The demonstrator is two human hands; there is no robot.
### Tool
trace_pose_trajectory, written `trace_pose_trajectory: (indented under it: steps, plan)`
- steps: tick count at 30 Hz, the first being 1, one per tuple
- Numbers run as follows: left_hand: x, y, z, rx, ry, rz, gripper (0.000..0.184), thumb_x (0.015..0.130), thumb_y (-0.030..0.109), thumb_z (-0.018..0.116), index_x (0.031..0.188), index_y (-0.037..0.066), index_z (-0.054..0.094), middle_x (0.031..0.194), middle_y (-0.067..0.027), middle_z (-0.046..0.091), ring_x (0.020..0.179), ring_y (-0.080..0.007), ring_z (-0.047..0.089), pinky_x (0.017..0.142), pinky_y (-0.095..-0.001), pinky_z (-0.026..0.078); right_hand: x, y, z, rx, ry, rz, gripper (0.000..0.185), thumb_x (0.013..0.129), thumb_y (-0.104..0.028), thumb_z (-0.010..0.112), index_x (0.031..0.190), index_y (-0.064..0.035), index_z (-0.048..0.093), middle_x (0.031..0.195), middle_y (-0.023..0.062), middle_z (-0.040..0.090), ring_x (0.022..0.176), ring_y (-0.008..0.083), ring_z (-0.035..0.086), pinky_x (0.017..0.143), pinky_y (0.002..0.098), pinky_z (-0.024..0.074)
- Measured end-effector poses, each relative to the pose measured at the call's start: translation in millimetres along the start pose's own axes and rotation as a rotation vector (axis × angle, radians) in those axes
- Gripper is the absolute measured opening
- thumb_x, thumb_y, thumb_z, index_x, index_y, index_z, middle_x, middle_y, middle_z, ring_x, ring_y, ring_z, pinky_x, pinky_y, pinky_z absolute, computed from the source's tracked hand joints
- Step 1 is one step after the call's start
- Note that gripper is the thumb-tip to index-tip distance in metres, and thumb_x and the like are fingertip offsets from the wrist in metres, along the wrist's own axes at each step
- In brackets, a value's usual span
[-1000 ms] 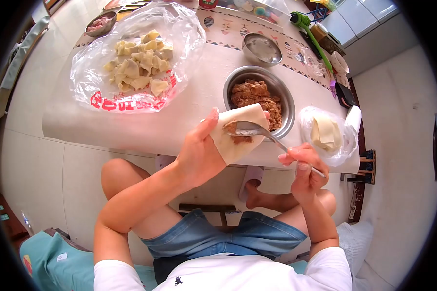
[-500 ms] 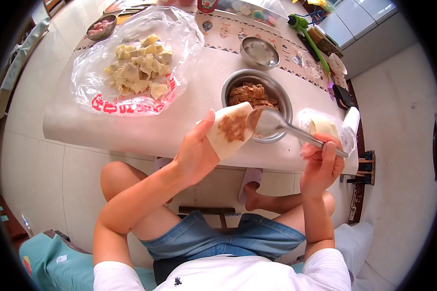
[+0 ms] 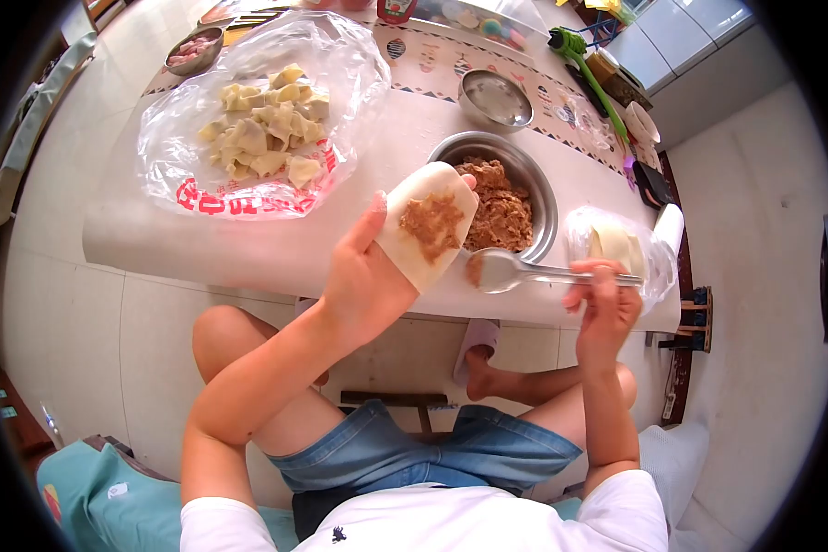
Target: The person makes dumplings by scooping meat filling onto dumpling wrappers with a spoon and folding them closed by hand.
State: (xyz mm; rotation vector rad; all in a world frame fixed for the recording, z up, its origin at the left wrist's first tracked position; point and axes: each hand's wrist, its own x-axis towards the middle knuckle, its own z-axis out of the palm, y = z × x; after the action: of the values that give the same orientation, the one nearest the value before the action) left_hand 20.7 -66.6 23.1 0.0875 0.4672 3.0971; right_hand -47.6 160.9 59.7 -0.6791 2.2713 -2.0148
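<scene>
A pale wonton wrapper (image 3: pixel 405 241) lies across my left hand (image 3: pixel 363 281), with a smear of brown meat filling (image 3: pixel 432 225) on its middle. The thumb rests along the wrapper's left edge, and fingertips show behind its right edge. My right hand (image 3: pixel 607 308) pinches the handle of a metal spoon (image 3: pixel 506 271), whose bowl carries a little filling at its tip. The spoon is just right of the wrapper, in front of a steel bowl (image 3: pixel 550 207) of minced filling (image 3: pixel 501 207). Beside my right hand is a plastic bag with a stack of wrappers (image 3: pixel 615 247).
Folded wontons (image 3: pixel 267 133) lie in a clear plastic bag (image 3: pixel 170 138) at the table's left. Behind the filling stands a small metal bowl (image 3: pixel 495 99) with clear liquid. A bowl of pinkish meat (image 3: pixel 193 51) is at the far left, and a green-handled object (image 3: pixel 589 78) at the far right.
The spoon has come off the wrapper's right edge, moving down and slightly right, and now lies more level. My left hand has tilted the wrapper more upright.
</scene>
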Motion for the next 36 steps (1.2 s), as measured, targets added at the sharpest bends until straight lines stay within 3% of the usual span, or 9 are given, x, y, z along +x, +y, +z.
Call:
trace_pose_trajectory:
  steps: [3, 7, 10, 13, 16, 24, 31, 34, 36]
  plan:
    - [-0.1, -0.7, 2.2, -0.034, 0.02, 0.007, 0.061, 0.095, 0.04, 0.026, 0.139, -0.002, 0.022, 0.143, -0.0142, 0.029, 0.132, -0.0251, 0.03, 0.11, -0.036, 0.021, 7.7, 4.6, -4.7, 0.001, 0.217, -0.204, 0.025, 0.094, -0.016, 0.045, 0.089, 0.0025, 0.061, 0.075, 0.0066, 0.061, 0.057, 0.0098, 0.055, 0.052, 0.0234, 0.044]
    - [1.9, -1.2, 2.4, -0.11, -0.01, -0.017, 0.06, 0.094, 0.039, 0.025, 0.138, -0.002, 0.022, 0.143, -0.0155, 0.03, 0.132, -0.0259, 0.03, 0.11, -0.0364, 0.021, 26.5, 38.5, -12.7, -0.751, -0.223, -0.672, 0.02, 0.089, -0.016, 0.052, 0.101, -0.0046, 0.063, 0.096, 0.0063, 0.061, 0.077, 0.0212, 0.056, 0.071, 0.0314, 0.0453]
    - [1.7, -3.1, 1.9, -0.09, -0.026, -0.075, 0.06, 0.094, 0.039, 0.025, 0.138, -0.003, 0.023, 0.142, -0.0159, 0.031, 0.132, -0.0259, 0.03, 0.11, -0.037, 0.021, 23.0, 51.6, -7.6, -1.189, -0.445, -0.73, 0.033, 0.087, -0.032, 0.054, 0.112, -0.0111, 0.061, 0.116, 0.0053, 0.052, 0.102, 0.0257, 0.048, 0.089, 0.0389, 0.0376]
    - [-1.4, -6.1, -0.1, -0.064, 0.007, -0.144, 0.061, 0.095, 0.04, 0.024, 0.138, -0.002, 0.022, 0.142, -0.0157, 0.031, 0.131, -0.0257, 0.031, 0.11, -0.0377, 0.022, 10.5, 25.3, -1.0, -1.176, -0.458, -0.652, 0.052, 0.084, -0.052, 0.05, 0.12, -0.0149, 0.056, 0.127, 0.0052, 0.043, 0.115, 0.0253, 0.037, 0.101, 0.0448, 0.0225]
    - [-3.3, -12.3, 4.4, -0.12, 0.04, -0.202, 0.056, 0.096, 0.039, 0.021, 0.135, -0.001, 0.029, 0.138, -0.0135, 0.038, 0.127, -0.0248, 0.037, 0.108, -0.0388, 0.026, 2.8, -2.2, 12.5, -0.955, -0.354, -0.697, 0.065, 0.081, -0.063, 0.043, 0.124, -0.0145, 0.052, 0.129, 0.0085, 0.041, 0.116, 0.0266, 0.036, 0.104, 0.0474, 0.0146]
    - [-2.1, -18.2, 4.3, -0.13, -0.044, -0.136, 0.065, 0.094, 0.045, 0.022, 0.138, -0.002, 0.021, 0.141, -0.0167, 0.031, 0.13, -0.0287, 0.031, 0.109, -0.0394, 0.023, -30.0, 9.9, 61.0, -0.909, -0.355, -0.636, 0.054, 0.089, -0.054, 0.039, 0.123, -0.0155, 0.053, 0.132, 0.0085, 0.041, 0.119, 0.0245, 0.034, 0.105, 0.0465, 0.0136]
    - [-3.2, -17.0, 4.4, -0.117, -0.053, -0.127, 0.065, 0.094, 0.045, 0.023, 0.138, -0.003, 0.022, 0.141, -0.0167, 0.032, 0.13, -0.0282, 0.031, 0.109, -0.0393, 0.023, -15.5, 34.8, 47.9, -1.193, -0.163, -1.209, 0.035, 0.09, -0.049, 0.042, 0.108, -0.0279, 0.064, 0.125, 0.0055, 0.046, 0.115, 0.0231, 0.035, 0.107, 0.0482, 0.0138]
    - [-4.9, -14.2, 5.4, -0.158, 0.01, -0.179, 0.062, 0.095, 0.044, 0.025, 0.137, 0.0, 0.025, 0.138, -0.0139, 0.036, 0.127, -0.0261, 0.036, 0.107, -0.039, 0.026, -10.6, 27.1, 42.1, -1.043, -0.09, -1.129, 0.039, 0.09, -0.048, 0.043, 0.116, -0.0233, 0.059, 0.13, 0.0047, 0.043, 0.118, 0.0225, 0.037, 0.107, 0.0486, 0.0121]
    - [-6.3, -16.0, 6.5, -0.1, 0.004, -0.206, 0.06, 0.095, 0.044, 0.025, 0.137, 0.002, 0.027, 0.136, -0.0119, 0.039, 0.125, -0.0246, 0.039, 0.106, -0.0387, 0.028, -5.4, 5.1, 43.7, -0.9, -0.19, -0.84, 0.047, 0.09, -0.052, 0.038, 0.118, -0.0211, 0.058, 0.131, 0.0085, 0.041, 0.119, 0.0262, 0.036, 0.106, 0.0485, 0.0099]
